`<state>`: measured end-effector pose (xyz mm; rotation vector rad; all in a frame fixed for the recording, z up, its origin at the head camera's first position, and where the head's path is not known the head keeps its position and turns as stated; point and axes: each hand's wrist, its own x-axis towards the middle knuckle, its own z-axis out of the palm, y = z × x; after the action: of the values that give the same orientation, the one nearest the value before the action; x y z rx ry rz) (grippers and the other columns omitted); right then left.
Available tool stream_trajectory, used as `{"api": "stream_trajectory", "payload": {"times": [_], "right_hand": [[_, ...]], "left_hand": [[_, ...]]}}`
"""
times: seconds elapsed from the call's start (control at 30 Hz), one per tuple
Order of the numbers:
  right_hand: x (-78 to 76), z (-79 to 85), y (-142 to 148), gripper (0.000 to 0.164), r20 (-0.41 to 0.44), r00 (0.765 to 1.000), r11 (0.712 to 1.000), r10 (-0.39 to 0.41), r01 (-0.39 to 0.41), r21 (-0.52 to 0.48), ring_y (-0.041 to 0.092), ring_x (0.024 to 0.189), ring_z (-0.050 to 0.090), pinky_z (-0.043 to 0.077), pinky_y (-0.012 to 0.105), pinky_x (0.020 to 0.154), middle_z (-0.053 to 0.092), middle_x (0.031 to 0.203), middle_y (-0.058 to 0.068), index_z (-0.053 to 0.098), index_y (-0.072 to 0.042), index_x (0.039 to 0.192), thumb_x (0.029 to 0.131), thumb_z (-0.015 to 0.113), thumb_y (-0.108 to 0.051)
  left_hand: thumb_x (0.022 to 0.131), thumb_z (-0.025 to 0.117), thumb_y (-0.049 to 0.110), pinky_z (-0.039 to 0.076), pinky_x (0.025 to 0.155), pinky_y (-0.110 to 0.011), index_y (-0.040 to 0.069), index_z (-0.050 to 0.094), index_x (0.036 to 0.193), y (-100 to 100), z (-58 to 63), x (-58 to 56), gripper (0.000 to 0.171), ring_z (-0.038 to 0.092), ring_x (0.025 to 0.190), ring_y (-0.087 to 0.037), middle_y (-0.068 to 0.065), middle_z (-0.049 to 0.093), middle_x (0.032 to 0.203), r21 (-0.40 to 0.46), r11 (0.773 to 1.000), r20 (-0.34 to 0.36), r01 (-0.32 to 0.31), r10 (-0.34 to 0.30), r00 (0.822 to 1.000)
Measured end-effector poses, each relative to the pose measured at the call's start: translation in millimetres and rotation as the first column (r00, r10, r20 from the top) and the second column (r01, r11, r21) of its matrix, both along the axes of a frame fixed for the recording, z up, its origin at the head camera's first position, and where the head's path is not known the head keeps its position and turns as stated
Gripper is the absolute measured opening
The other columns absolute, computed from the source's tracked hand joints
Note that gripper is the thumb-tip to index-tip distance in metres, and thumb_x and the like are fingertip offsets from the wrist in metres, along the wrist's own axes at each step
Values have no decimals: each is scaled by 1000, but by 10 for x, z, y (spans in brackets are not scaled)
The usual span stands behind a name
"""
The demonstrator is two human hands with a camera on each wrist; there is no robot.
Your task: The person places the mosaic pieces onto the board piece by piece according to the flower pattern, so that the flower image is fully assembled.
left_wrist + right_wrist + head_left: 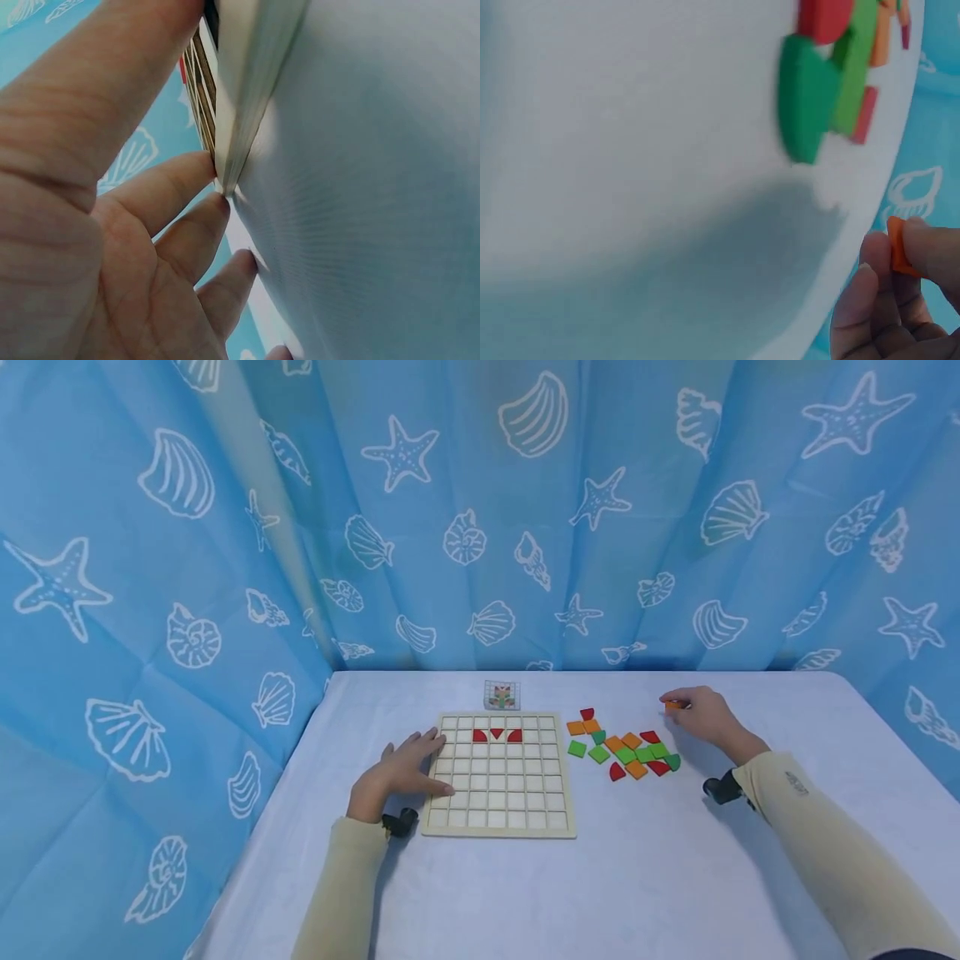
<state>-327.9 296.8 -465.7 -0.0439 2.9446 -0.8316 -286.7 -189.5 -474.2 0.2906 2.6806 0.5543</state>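
Apparently in the midst of filling a grid. In the head view, holds an orange piece (672, 706) in the right hand (703, 717), clamped between thumb and fingers, just beyond the loose tiles (625, 755) on their right and well apart from the grid board (499, 833). Rests the left hand (401, 766) at the board's left side, with fingers apart. Shows three red pieces (514, 737) set in the second row from the far edge, and a picture card (502, 695) just past it. Seems at the step of bringing over another piece, not yet placed. Probably calls next for carrying leftward, squaring to a cell, and lowering flat. Runs roughly left to right in its visible strip; cannot tell the full outline behind the fingers.

Then, in the left wrist view, touches the board's edge with a fingertip and reaches other fingers past the corner, near the tablecloth (360, 225).

Finally, in the right wrist view, pinches the orange piece against a backdrop of blue curtain (937, 135). Stands near upright there, tipped slightly, with a narrow side showing; looks squarish, so perhaps without any marked long axis.
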Motion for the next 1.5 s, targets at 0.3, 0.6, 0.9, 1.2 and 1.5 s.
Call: {"api": "stream_trajectory", "payload": {"times": [0.3,0.6,0.9,1.2,1.5], "right_hand": [[-80,129,-191,33,-10,996,996,88,-88,9,32,92,61,56,43,81,64,113,25,62,3,126,97,59,-13],[-178,109,-364,35,-20,998,998,59,-59,-14,30,90,62,56,44,84,63,111,23,58,2,128,98,59,-16],[-226,182,-666,28,-29,997,997,65,-66,-27,34,101,57,55,44,87,62,111,20,60,-2,119,96,64,-17],[-262,261,-949,21,-14,991,991,135,-135,5,32,102,58,54,46,93,66,111,17,65,-3,111,96,65,-18],[-255,248,-1249,16,-31,982,981,187,-188,-43,26,94,62,56,42,87,69,107,13,68,-6,105,96,63,-18]], "left_hand": [[75,81,52,4,121,-65,20,32,156,-20,-12,-9,100,10,155,-30,-4,21,166,28,1000,0,-9,9,1000],[76,80,52,5,120,-66,18,33,156,-1,-11,-10,99,11,154,-32,-5,21,166,16,1000,-12,3,-3,1000],[76,80,52,2,121,-64,20,31,156,-2,-30,-15,99,9,155,-29,-3,19,166,5,1000,-1,-12,12,1000],[76,80,53,2,121,-64,20,31,156,-18,-11,-36,100,9,155,-30,-3,19,166,0,1000,-3,-7,7,1000],[76,80,53,3,120,-66,19,31,156,-8,-25,-32,99,10,155,-31,-4,19,166,-4,1000,-4,5,-5,1000]]}}
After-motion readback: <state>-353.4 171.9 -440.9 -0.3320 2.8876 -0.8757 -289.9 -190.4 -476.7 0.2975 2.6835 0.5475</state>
